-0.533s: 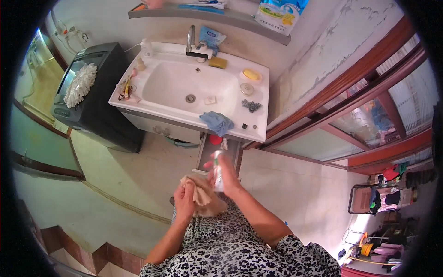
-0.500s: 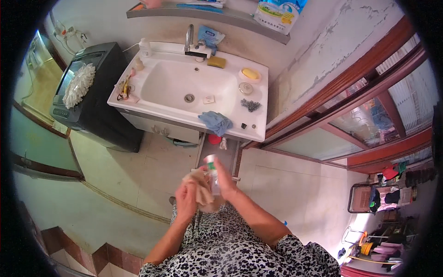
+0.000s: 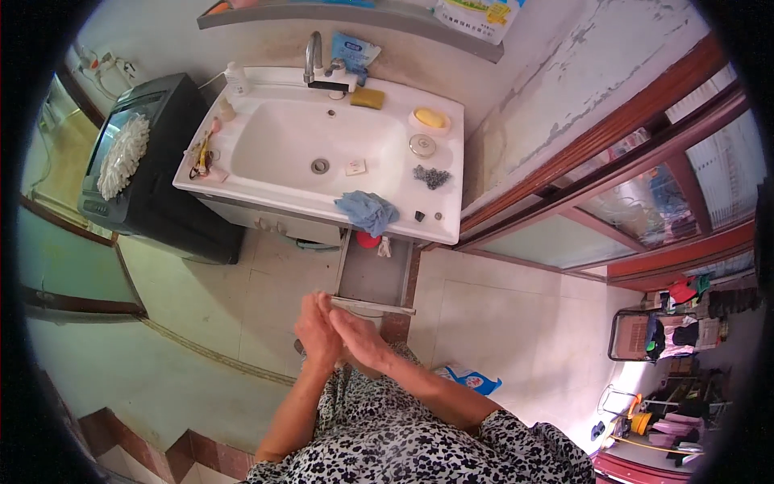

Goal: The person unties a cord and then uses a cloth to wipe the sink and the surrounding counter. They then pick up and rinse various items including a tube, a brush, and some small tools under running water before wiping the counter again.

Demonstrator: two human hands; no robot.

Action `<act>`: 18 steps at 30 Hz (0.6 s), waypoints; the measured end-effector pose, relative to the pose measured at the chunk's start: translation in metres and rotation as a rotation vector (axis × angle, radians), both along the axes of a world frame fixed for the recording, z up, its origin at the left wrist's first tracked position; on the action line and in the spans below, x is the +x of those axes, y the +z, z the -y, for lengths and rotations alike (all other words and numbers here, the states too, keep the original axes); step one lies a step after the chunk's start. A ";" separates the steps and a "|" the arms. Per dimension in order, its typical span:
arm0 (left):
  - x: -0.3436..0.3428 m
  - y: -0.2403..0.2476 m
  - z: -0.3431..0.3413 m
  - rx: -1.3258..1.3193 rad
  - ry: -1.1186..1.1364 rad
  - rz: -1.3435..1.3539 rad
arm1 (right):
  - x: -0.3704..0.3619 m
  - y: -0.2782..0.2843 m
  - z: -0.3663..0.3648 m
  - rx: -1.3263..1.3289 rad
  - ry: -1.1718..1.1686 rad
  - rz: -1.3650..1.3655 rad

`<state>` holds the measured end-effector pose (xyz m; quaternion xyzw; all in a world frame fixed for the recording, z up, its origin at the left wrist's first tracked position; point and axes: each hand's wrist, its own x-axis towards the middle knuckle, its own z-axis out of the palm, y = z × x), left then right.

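The left hand [image 3: 316, 329] is pressed against the right hand [image 3: 360, 339], palms together and fingers fairly straight, and a beige patch [image 3: 362, 369], perhaps a cloth, shows just below the right; I cannot tell whether they pinch anything. Anything between those flat palms could slip out for want of curled fingers, landing in the open drawer [image 3: 372, 278] or on the floor [image 3: 492, 315], and a step forward might knock the drawer's front.
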<state>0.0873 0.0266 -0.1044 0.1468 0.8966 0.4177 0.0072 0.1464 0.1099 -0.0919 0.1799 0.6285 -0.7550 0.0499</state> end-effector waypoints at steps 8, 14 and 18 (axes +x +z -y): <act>-0.028 -0.045 0.015 0.838 0.258 0.848 | -0.003 -0.019 -0.043 0.430 0.008 0.001; 0.010 -0.056 -0.006 0.424 -0.367 1.011 | -0.008 -0.060 -0.057 -0.264 -0.308 0.101; 0.003 -0.061 -0.011 0.449 -0.265 0.926 | 0.004 -0.080 -0.058 -0.105 -0.255 0.095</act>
